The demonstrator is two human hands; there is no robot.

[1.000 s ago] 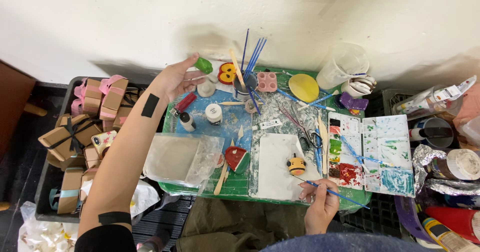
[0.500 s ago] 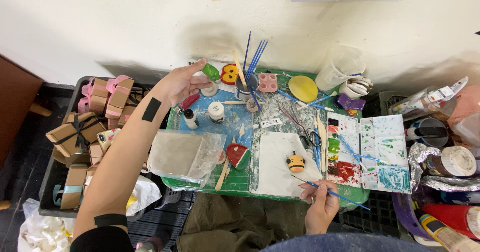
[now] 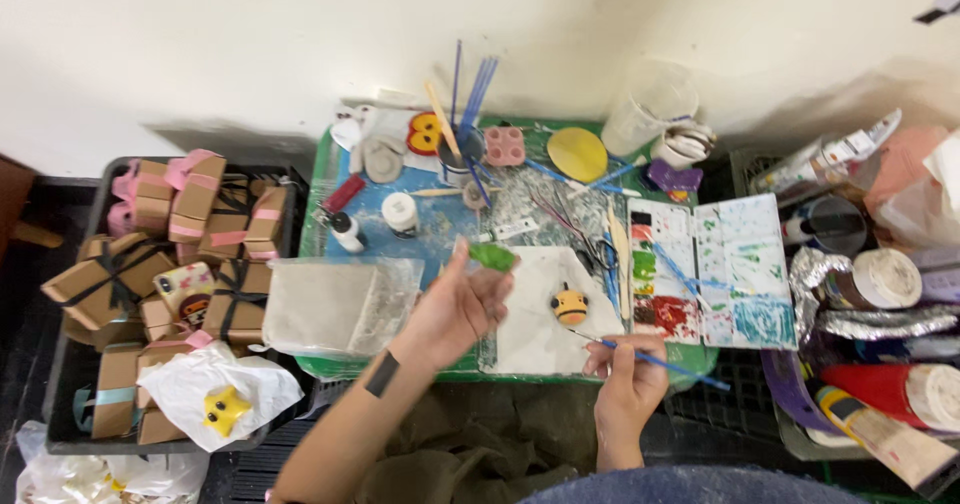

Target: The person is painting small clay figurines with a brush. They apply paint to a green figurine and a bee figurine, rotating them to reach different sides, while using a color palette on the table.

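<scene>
Paintwork on small clay figures, viewed from the head camera. Left hand (image 3: 462,307) is raised palm-up over the front of the green mat (image 3: 330,159); a small green piece (image 3: 492,256), leaf-shaped, is pinched at the fingertips, the thumb and first fingers closed on its lower edge. Right hand (image 3: 625,369) rests at the table's near edge, fingers closed around a thin blue-handled brush (image 3: 650,359), its tip pointing left toward the white sheet (image 3: 545,309). On that sheet sits a small yellow-and-black striped figure (image 3: 570,306), apart from both hands. An open paint palette (image 3: 715,269) lies just right of the sheet, with red, green and blue wells and mixing stains.

Notes on technique, as judged: the green piece would best be gripped by its edge only, so that any wet face is left untouched. Brush hairs should be lightly loaded from the palette and wiped before contact. The piece should be steadied low over the sheet rather than high in the air, so a slip lands on paper. Wrist of the brush hand is best braced on the table edge.

A clear bag of grey clay (image 3: 335,307) lies left of the raised hand.
</scene>
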